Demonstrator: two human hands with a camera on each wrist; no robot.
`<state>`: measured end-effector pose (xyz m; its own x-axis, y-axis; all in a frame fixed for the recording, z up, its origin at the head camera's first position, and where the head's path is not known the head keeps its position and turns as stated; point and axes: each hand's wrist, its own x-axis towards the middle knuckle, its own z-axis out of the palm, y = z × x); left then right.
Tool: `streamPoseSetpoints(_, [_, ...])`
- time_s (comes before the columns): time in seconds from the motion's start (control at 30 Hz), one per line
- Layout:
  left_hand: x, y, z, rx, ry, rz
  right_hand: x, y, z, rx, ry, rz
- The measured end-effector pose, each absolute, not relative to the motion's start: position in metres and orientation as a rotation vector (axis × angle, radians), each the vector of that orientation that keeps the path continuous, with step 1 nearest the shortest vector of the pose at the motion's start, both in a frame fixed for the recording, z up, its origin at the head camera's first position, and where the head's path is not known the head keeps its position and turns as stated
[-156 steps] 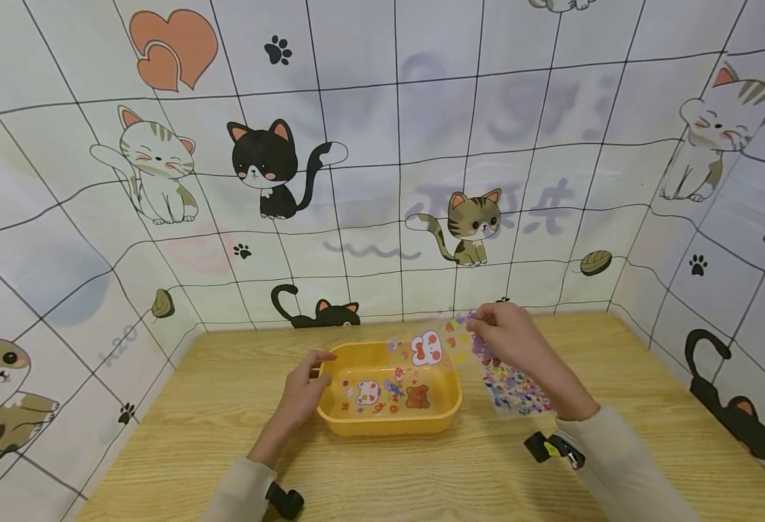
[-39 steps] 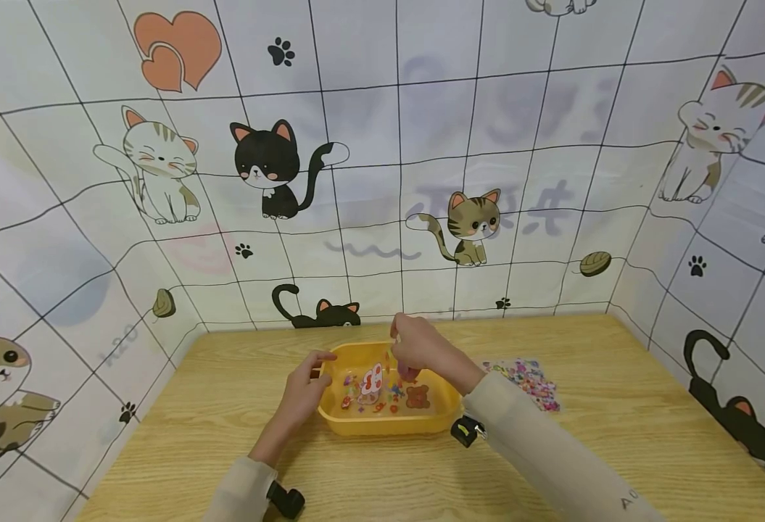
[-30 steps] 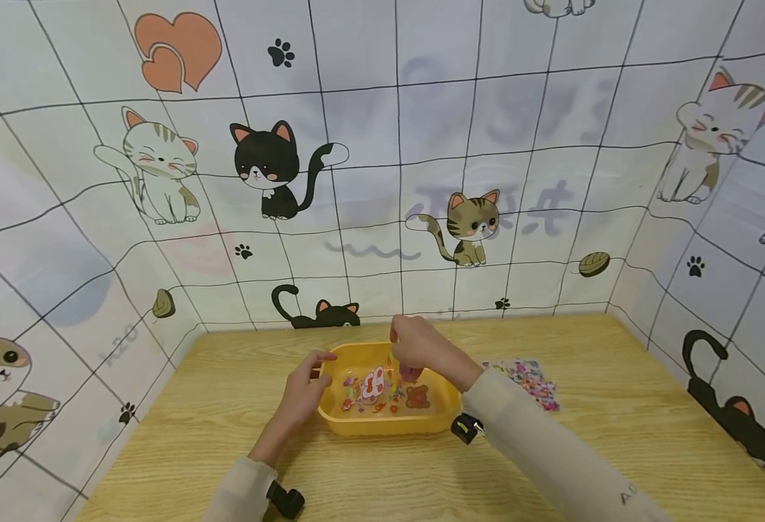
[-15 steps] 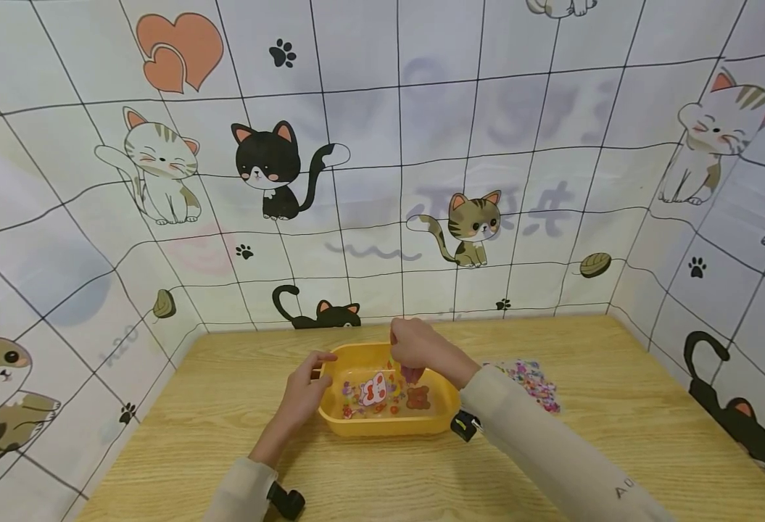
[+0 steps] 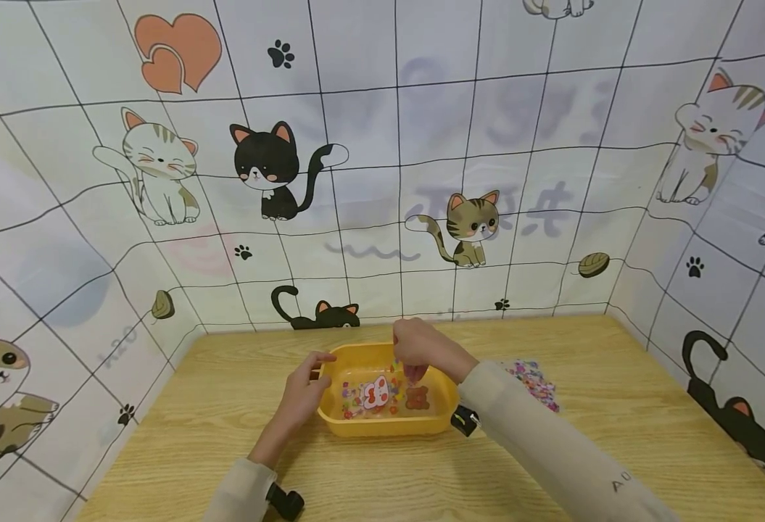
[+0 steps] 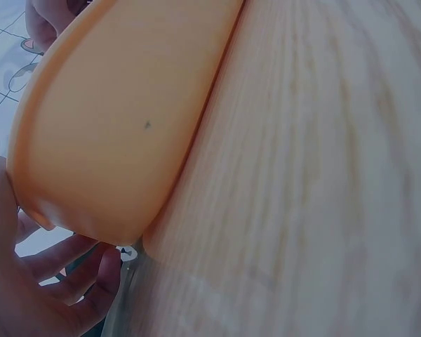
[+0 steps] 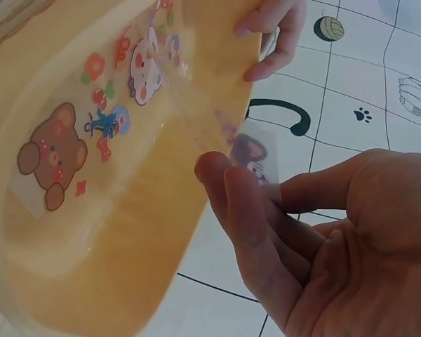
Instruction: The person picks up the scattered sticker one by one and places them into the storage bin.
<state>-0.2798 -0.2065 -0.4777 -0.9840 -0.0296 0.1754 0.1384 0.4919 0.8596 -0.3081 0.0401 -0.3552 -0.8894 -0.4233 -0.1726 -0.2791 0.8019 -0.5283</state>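
In the head view, my left hand [image 5: 305,384] grips the left end of a yellow plastic basin [image 5: 389,428], its fingers at the rim. The left wrist view shows those fingers curled by the basin's outer wall [image 6: 119,133]. Over the basin's right half, my right hand [image 5: 423,346] pinches the corner of a clear sticker sheet between thumb and fingers. That sheet [image 5: 375,392] slants down to the basin floor and bears a white rabbit-like face and small coloured prints. Near it a brown bear sticker [image 7: 54,156] lies in the basin on clear film. The right wrist view shows my right hand [image 7: 316,232] close up.
A flat, clear piece covered with small colourful gems or stickers [image 5: 535,384] lies right of the basin, partly behind my right sleeve. The wooden table [image 5: 369,478] meets a cat-printed cloth wall [image 5: 382,159] at the back and sides.
My right hand has brought the sticker sheet from above the right rim leftward and down into the basin. Lately the sheet has sunk flatter onto its floor. My left hand has stayed put.
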Motion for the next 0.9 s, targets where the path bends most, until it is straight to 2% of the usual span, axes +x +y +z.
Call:
streamPoseSetpoints(0.6, [-0.2789, -0.2072, -0.4778, -0.104, -2.564, -1.511, -0.3096, 0.0397, -0.353, -0.481, 2.765, -0.519])
streamPoseSetpoints(0.9, [-0.2789, -0.2076, -0.4783, -0.106, -2.563, -1.512, -0.3123, 0.0443, -0.3583, -0.447, 2.732, -0.555])
